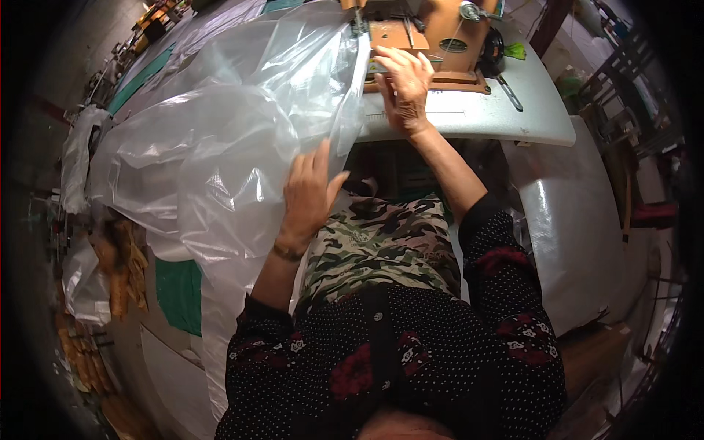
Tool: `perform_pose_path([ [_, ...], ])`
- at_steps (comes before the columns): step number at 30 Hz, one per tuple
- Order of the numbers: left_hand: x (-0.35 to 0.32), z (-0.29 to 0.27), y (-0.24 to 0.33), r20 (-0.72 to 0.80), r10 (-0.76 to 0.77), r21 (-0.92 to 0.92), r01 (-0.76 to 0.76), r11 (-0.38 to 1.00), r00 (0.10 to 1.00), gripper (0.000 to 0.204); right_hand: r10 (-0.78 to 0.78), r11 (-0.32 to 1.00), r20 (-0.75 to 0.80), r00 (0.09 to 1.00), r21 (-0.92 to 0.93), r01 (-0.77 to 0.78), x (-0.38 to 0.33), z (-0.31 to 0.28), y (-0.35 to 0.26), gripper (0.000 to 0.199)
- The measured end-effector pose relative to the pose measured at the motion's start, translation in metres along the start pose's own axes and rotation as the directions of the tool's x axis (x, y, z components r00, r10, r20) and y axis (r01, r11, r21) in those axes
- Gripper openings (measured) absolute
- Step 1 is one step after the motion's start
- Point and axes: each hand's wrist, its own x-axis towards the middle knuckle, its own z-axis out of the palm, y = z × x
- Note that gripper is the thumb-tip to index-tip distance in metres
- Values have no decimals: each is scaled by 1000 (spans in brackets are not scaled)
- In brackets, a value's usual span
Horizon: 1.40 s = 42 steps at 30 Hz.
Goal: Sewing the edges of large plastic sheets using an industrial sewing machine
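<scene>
- Left hand [308, 192], centre of the frame, fingers spread flat on the clear plastic sheet [227, 139].
- Right hand [403, 84], upper centre, fingers spread, pressing the sheet's edge by the sewing machine [433, 37].

plastic sheet [242, 139]: clear, glossy, crinkled | table [535, 121]: smooth matt white | sewing machine [433, 44]: tan, glossy

Left arm: my forearm rises from 7 o'clock toward 12, elbow bent, dark dotted sleeve pushed above it, a thin band at the wrist.
Left hand [308, 192]: palm down and flat, 4 fingers together pointing to 12 o'clock, thumb spread toward 2 o'clock, nothing clasped.
Right arm: my forearm runs from 5 o'clock up toward 11, nearly straight, sleeve ending mid-forearm.
Right hand [405, 84]: reached farther out than the left, palm down, fingers gently curled and pressing flat, pointing to 11 o'clock.
</scene>
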Motion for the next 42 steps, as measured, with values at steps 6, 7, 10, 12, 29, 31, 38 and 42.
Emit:
perform_pose_path([
  [6, -130, -23, -64, 51, -152, 199, 139, 970, 987, 72, 239, 938, 156, 958, 218, -269, -56, -32, -63, 44],
  [7, -147, -28, -83, 3, -160, 232, 155, 960, 987, 72, 246, 933, 170, 954, 225, -280, -62, -32, -74, 48],
  [10, -183, -54, -149, -27, -459, 226, 452, 863, 888, 67, 275, 928, 211, 938, 197, -316, -73, -30, -103, 59],
  [12, -188, -67, -175, -26, -504, 193, 499, 845, 863, 58, 299, 919, 243, 923, 189, -347, -74, -29, -117, 66],
  [29, -23, 10, -5, -235, -78, -64, 64, 996, 969, 53, 312, 936, 46, 949, -188, -299, -79, 0, -96, 49],
  [31, -20, 19, -11, -193, -236, -259, 183, 949, 952, 47, 315, 939, 87, 945, -175, -297, -80, -1, -91, 39],
  [38, -12, 30, -24, -97, -355, -537, 251, 806, 930, 21, 319, 942, 87, 944, -141, -305, -89, -4, -98, 31],
  [42, -7, 29, -18, -121, -319, -547, 205, 812, 940, 21, 296, 951, 107, 949, -126, -282, -96, -5, -104, 47],
])
